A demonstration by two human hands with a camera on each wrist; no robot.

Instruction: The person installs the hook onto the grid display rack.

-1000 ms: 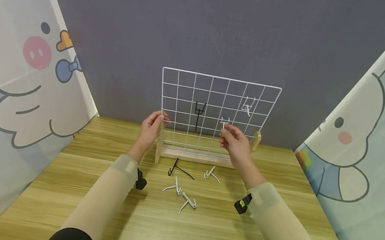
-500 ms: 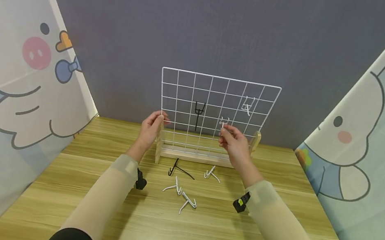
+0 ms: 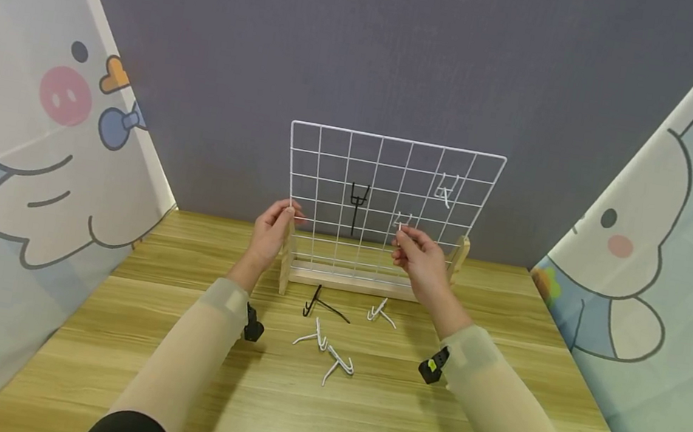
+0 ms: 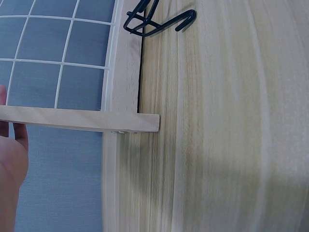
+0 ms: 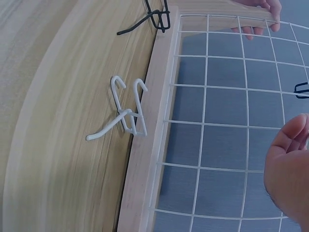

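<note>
A white wire grid (image 3: 398,139) stands in a wooden base (image 3: 350,281). My left hand (image 3: 270,231) grips the left wooden post (image 3: 287,259) and the grid's left edge; in the left wrist view that hand (image 4: 10,159) shows behind the post (image 4: 72,118). My right hand (image 3: 423,261) pinches the stem of a white hook (image 3: 402,220), whose prongs are at the lower right part of the grid; whether they are seated cannot be told. In the right wrist view the right hand (image 5: 289,169) hides the hook. A black hook (image 3: 358,199) and another white hook (image 3: 445,192) hang on the grid.
On the wooden table (image 3: 289,416), before the base, lie a black hook (image 3: 316,301), a white hook (image 3: 380,314) near the base and two white hooks (image 3: 318,337) closer to the front. A dark wall panel (image 3: 373,41) rises behind, with printed cloths at both sides.
My right hand and its white hook have shifted very slightly left and down against the grid. The left hand keeps its hold on the post.
</note>
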